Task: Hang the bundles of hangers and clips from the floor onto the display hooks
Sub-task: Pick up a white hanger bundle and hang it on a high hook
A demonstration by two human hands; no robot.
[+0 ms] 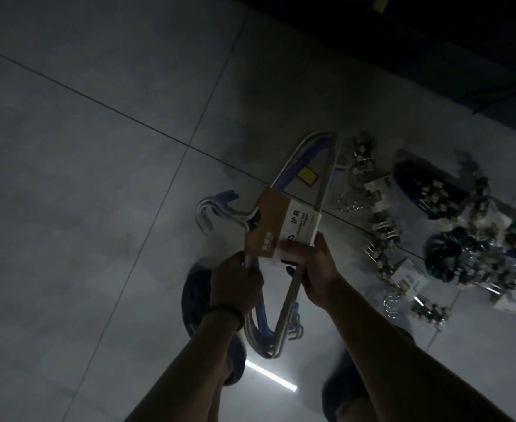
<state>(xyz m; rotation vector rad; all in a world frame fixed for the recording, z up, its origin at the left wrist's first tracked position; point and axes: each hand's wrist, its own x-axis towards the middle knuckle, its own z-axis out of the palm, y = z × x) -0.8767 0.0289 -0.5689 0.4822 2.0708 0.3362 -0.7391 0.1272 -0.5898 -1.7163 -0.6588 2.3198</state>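
Note:
I hold a bundle of metal and blue hangers (322, 184) above the grey tiled floor, wrapped in a brown and white cardboard sleeve (276, 225). Its hooks (208, 208) point left. My left hand (235, 283) grips the bundle's left arm just below the sleeve. My right hand (313, 269) clasps the sleeve's lower edge and the straight bottom bar. To the right, several packs of metal clips (378, 226) and dark bundles (427, 190) lie on the floor.
The dim tiled floor (98, 178) stretches left and ahead. A dark shelf base (433, 41) runs along the upper right. My feet in dark slippers (196, 303) stand under the bundle. A bright light reflection (270, 376) streaks the floor.

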